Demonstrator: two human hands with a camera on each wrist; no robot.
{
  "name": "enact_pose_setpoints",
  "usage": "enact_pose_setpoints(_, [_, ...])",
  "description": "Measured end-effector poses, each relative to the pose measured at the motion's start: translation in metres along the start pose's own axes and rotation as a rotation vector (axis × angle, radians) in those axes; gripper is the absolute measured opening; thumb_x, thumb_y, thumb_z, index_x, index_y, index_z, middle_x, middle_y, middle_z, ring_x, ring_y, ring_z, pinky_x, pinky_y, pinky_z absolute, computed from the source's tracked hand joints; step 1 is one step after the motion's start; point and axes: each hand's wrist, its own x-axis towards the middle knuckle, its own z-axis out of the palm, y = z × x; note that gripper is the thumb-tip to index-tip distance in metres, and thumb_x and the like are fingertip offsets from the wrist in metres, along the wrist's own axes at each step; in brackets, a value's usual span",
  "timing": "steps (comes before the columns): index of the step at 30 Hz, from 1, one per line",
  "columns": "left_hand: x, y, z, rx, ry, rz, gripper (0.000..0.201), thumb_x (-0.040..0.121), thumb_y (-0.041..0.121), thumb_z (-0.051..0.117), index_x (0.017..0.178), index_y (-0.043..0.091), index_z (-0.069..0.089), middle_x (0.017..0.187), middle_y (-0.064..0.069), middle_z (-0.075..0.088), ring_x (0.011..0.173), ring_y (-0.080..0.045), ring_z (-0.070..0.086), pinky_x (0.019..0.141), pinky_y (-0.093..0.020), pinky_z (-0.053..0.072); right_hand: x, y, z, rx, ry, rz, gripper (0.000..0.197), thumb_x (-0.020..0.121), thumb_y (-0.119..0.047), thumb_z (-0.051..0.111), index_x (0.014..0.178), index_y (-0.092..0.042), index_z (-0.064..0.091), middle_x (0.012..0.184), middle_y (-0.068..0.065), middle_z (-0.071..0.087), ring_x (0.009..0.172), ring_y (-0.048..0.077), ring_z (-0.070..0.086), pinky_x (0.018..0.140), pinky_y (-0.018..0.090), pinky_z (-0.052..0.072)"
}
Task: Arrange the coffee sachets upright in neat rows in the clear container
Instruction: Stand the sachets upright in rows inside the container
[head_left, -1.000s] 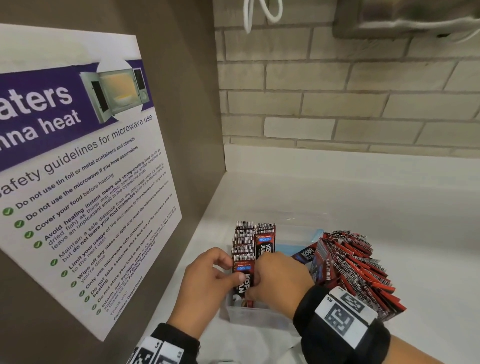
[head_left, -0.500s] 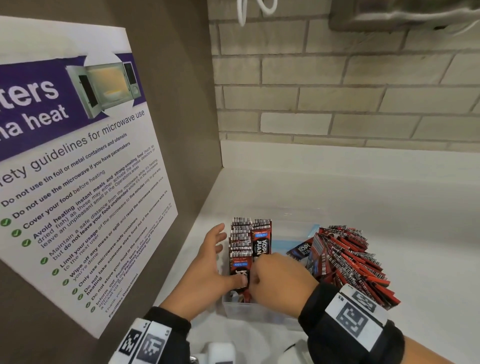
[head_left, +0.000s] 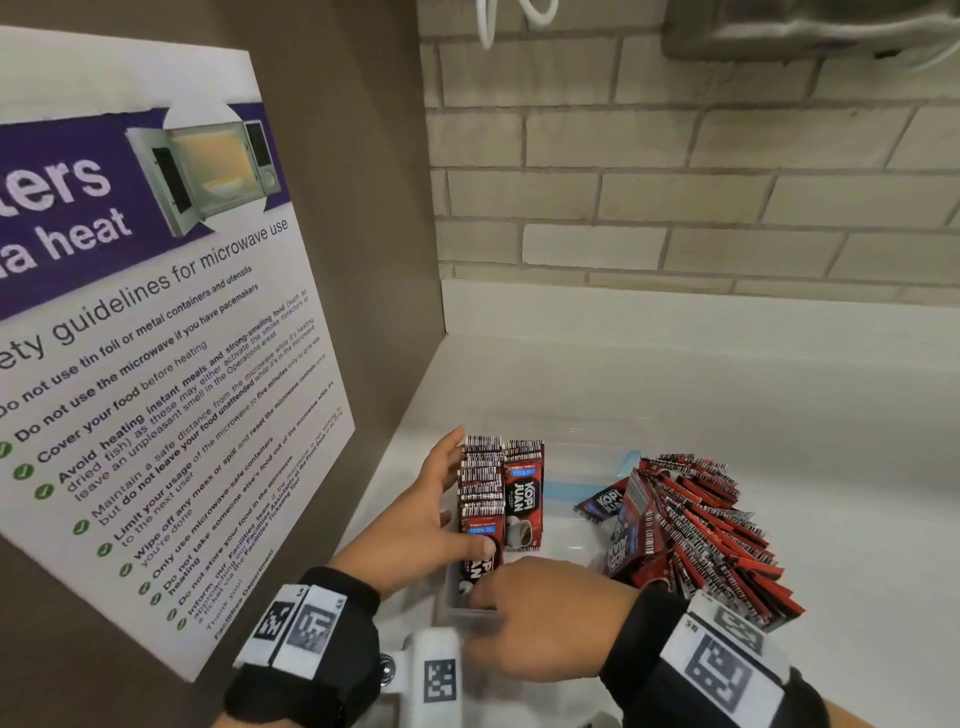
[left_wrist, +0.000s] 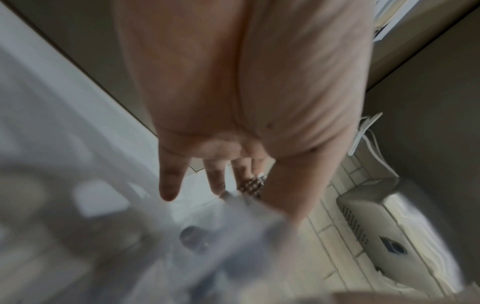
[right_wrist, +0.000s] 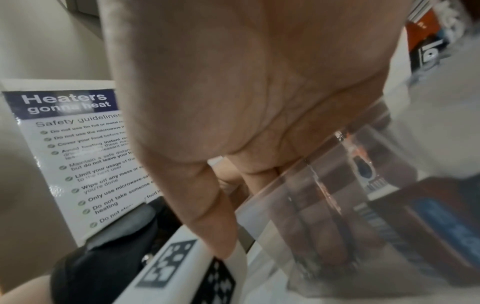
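Pressing flat against the left side of the upright sachet row (head_left: 480, 486), the left hand (head_left: 415, 525) is seen low centre in the head view, fingers straight, thumb laid on the front sachet's face; nothing is clasped by it. A second, shorter row (head_left: 523, 493) stands just right of the first, both at the left end of the clear container (head_left: 571, 457). The right hand (head_left: 540, 618) is placed at the container's near wall, lower centre, fingers bent down over the rim; in the right wrist view the fingers (right_wrist: 262, 174) are seen through the clear wall (right_wrist: 298, 216), but whether a sachet is grasped cannot be told. A loose pile of sachets (head_left: 696, 530) leans fanned out at the container's right end, spilling past its edge, lower right of the frame. The container rests on a white table (head_left: 675, 384). A microwave safety poster (head_left: 156, 364) is fixed to the brown panel at left. The left wrist view is blurred; straight fingers (left_wrist: 168, 181) are shown.
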Motion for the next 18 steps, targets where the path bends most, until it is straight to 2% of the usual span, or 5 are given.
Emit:
enact_pose_setpoints(3, [0.001, -0.002, 0.0, -0.03, 0.01, 0.013, 0.107, 0.072, -0.003, 0.077, 0.145, 0.042, 0.013, 0.147, 0.018, 0.027, 0.135, 0.001, 0.026, 0.102, -0.027, 0.044, 0.001, 0.002, 0.001, -0.011, 0.015, -0.016, 0.032, 0.088, -0.044, 0.047, 0.084, -0.012, 0.054, 0.087, 0.005, 0.054, 0.083, 0.025, 0.053, 0.069, 0.032, 0.038])
enact_pose_setpoints(7, [0.002, -0.004, 0.001, -0.061, 0.02, 0.025, 0.103, 0.073, -0.002, 0.077, 0.145, 0.041, 0.017, 0.147, 0.014, 0.031, 0.135, 0.001, 0.028, 0.1, -0.024, 0.045, 0.003, 0.003, 0.002, -0.035, 0.062, -0.022, 0.034, 0.088, -0.046, 0.048, 0.087, -0.014, 0.056, 0.088, 0.003, 0.054, 0.088, 0.025, 0.054, 0.07, 0.032, 0.038])
enact_pose_setpoints(11, [0.002, -0.007, 0.002, -0.091, 0.032, 0.051, 0.099, 0.074, -0.003, 0.076, 0.143, 0.041, 0.019, 0.146, 0.016, 0.032, 0.135, 0.001, 0.029, 0.09, -0.015, 0.047, 0.003, 0.001, 0.003, -0.053, 0.088, -0.04, 0.032, 0.089, -0.044, 0.049, 0.092, -0.013, 0.056, 0.097, 0.005, 0.056, 0.093, 0.025, 0.054, 0.073, 0.032, 0.04])
enact_pose_setpoints(16, [-0.001, -0.012, 0.002, -0.118, 0.017, 0.077, 0.099, 0.064, 0.015, 0.082, 0.137, 0.046, 0.023, 0.143, 0.028, 0.031, 0.135, 0.005, 0.028, 0.097, -0.019, 0.045, 0.0, 0.004, 0.002, 0.03, 0.079, -0.072, 0.029, 0.087, -0.035, 0.054, 0.081, -0.007, 0.056, 0.084, 0.008, 0.055, 0.082, 0.028, 0.054, 0.071, 0.037, 0.047])
enact_pose_setpoints(18, [-0.002, -0.014, 0.002, -0.116, 0.01, 0.077, 0.105, 0.058, 0.026, 0.085, 0.139, 0.047, 0.021, 0.143, 0.03, 0.031, 0.135, 0.006, 0.028, 0.105, -0.028, 0.042, -0.001, 0.007, 0.002, 0.049, 0.085, -0.06, 0.031, 0.086, -0.033, 0.054, 0.085, -0.002, 0.059, 0.089, 0.015, 0.06, 0.083, 0.031, 0.056, 0.073, 0.04, 0.049])
